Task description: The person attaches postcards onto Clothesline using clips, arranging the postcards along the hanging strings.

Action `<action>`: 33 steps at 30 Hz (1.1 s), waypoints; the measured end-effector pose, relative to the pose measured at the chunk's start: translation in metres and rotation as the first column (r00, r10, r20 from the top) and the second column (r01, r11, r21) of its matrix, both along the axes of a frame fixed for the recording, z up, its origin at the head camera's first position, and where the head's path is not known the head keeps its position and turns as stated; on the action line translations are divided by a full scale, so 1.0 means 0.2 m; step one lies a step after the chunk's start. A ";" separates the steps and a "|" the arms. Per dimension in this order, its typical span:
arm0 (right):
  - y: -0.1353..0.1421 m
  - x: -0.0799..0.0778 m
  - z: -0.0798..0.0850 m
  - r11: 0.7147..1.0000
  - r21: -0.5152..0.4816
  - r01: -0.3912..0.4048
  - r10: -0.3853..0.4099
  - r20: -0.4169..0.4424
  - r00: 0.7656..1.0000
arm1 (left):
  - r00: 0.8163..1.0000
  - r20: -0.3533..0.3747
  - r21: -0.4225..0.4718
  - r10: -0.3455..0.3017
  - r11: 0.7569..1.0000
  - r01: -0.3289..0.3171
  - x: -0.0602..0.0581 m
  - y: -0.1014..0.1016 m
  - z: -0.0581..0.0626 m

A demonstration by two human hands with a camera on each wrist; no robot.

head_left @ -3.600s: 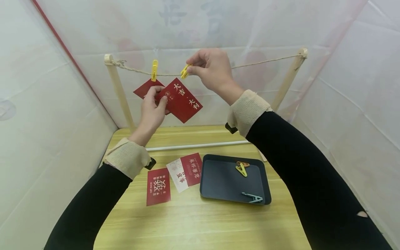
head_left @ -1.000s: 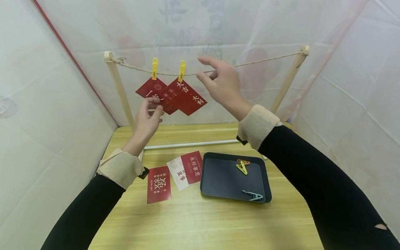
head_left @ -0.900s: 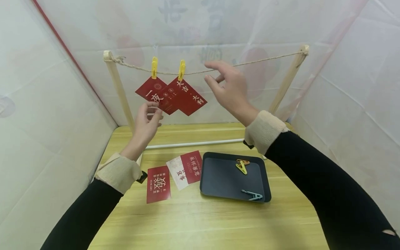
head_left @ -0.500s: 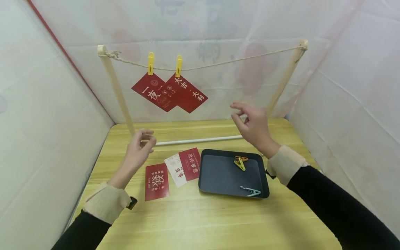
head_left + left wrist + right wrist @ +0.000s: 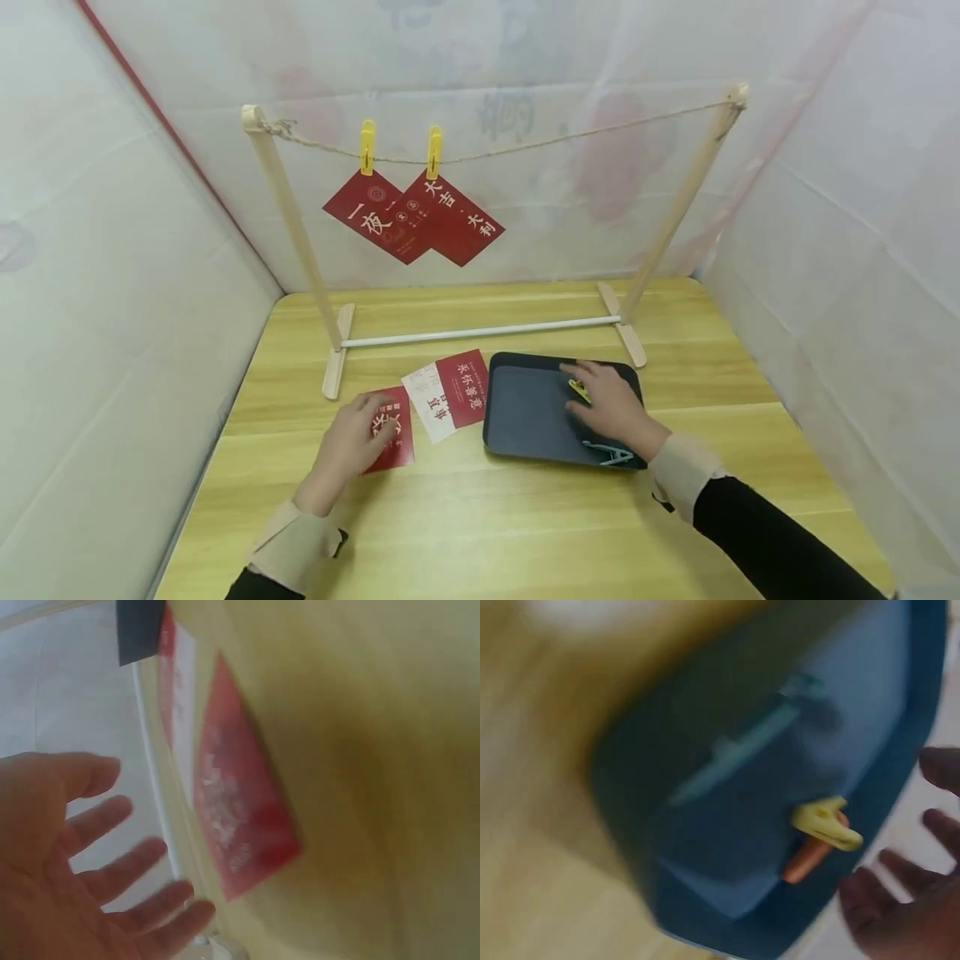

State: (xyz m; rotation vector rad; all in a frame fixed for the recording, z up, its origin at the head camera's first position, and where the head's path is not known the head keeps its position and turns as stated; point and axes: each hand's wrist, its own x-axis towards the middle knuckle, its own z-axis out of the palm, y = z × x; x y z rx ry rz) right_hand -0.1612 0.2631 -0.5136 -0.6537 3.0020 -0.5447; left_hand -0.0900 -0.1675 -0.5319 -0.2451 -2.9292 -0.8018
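Note:
My left hand (image 5: 351, 443) hovers over a red card (image 5: 401, 433) lying on the table, its fingers spread and holding nothing in the left wrist view. Over the dark tray (image 5: 517, 408) is my right hand (image 5: 611, 404), fingers loosely bent and apart from the clothespins. Inside the tray lie a yellow clothespin (image 5: 826, 823), an orange clothespin (image 5: 806, 859) partly under it, and a pale blue clothespin (image 5: 609, 454). A red-and-white card (image 5: 467, 387) rests beside the tray. Two red cards (image 5: 468, 229) hang overlapping from the twine (image 5: 555, 144), each by a yellow clothespin (image 5: 434, 152).
The twine runs between two wooden posts (image 5: 678, 204) with flat feet (image 5: 339, 354), joined low down by a white rod (image 5: 480, 332). White sheeting (image 5: 847, 250) encloses the wooden table (image 5: 487, 533) at the back and sides.
The second card got clipped to the twine with a yellow clothespin, and both hands let go. Both hands then came down, the left to the table card and the right over the tray.

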 end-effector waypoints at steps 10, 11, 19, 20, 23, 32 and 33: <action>0.00 0.11 -0.11 0.999 0.049 0.023 -0.024 0.019 1.000 | 0.978 0.205 -0.175 -0.031 0.982 0.068 0.13 0.00 -0.06; 0.00 0.12 -0.11 0.999 0.042 0.022 -0.023 0.028 0.999 | 0.977 0.210 -0.169 -0.024 0.984 0.061 0.14 0.00 -0.06; -0.02 0.14 -0.13 0.999 -0.035 0.041 -0.039 0.062 0.997 | 0.977 0.215 -0.165 0.000 0.986 0.036 0.18 -0.02 -0.06; -0.02 0.13 -0.13 0.997 -0.063 0.047 -0.042 0.069 0.997 | 0.978 0.210 -0.170 0.001 0.985 0.036 0.18 -0.02 -0.06; 0.00 0.10 -0.11 0.992 -0.103 0.069 -0.062 0.068 0.996 | 0.981 0.192 -0.188 0.001 0.981 0.036 0.18 -0.02 -0.04; 0.09 0.04 -0.06 0.997 0.009 0.080 -0.080 0.146 0.986 | 0.988 0.154 -0.210 0.025 0.978 0.009 0.18 -0.02 -0.04; 0.10 0.03 -0.04 0.997 0.019 0.073 -0.075 0.171 0.982 | 0.988 0.150 -0.206 0.031 0.979 0.000 0.18 -0.02 -0.04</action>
